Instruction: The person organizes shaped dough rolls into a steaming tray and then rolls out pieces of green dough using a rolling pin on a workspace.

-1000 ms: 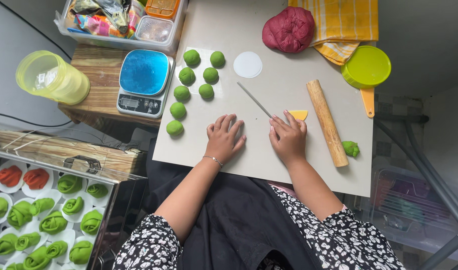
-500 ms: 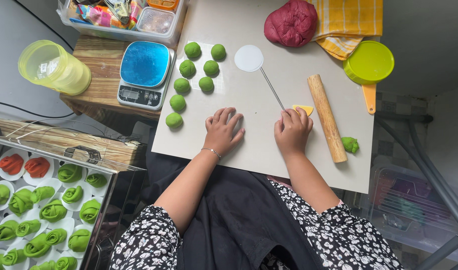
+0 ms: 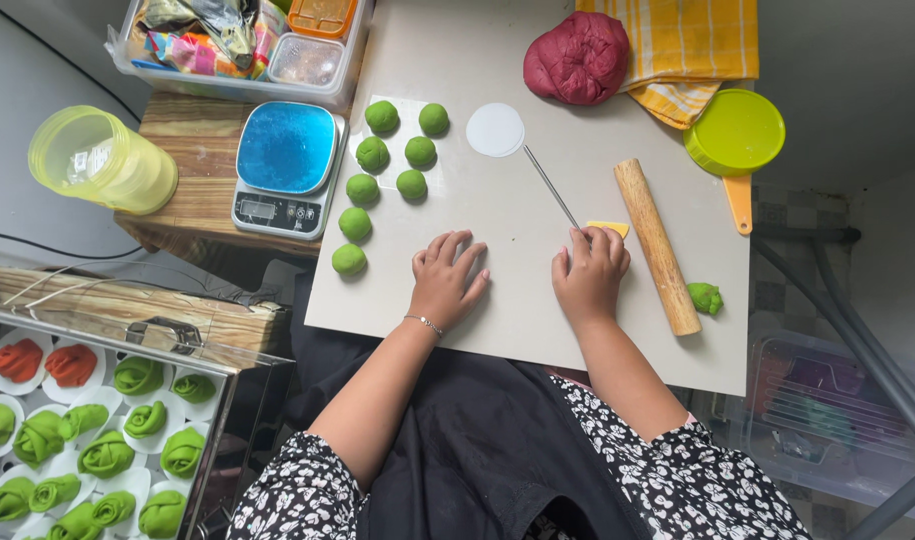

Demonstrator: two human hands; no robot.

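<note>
- The left hand [image 3: 445, 280] lies flat on the pale work board [image 3: 537, 330], fingers spread wide and holding nothing; a thin bracelet sits at the wrist.
- The right hand [image 3: 587, 275] rests palm down beside it at 3 o'clock, fingers loosely curled; its fingertips touch the near end of a thin metal rod [image 3: 550, 185] and the edge of a small yellow scraper [image 3: 609, 228] (whether it actually grips either, I cannot tell).
- The rod runs toward 11 o'clock from the right hand, up to a white paper disc [image 3: 495, 129].
- Eight green dough balls [image 3: 389, 168] sit at 11 o'clock from the left hand, well apart from it.
- A wooden rolling pin [image 3: 656, 245] lies just beside the right hand at 3 o'clock, with a small green dough scrap [image 3: 705, 297] beyond it.
- A red dough lump [image 3: 577, 57] rests at 12 o'clock, touching a yellow cloth [image 3: 687, 50].
- A blue kitchen scale [image 3: 285, 165] stands left of the board, and a tray of folded green dumplings [image 3: 87, 450] lies at 8 o'clock.
</note>
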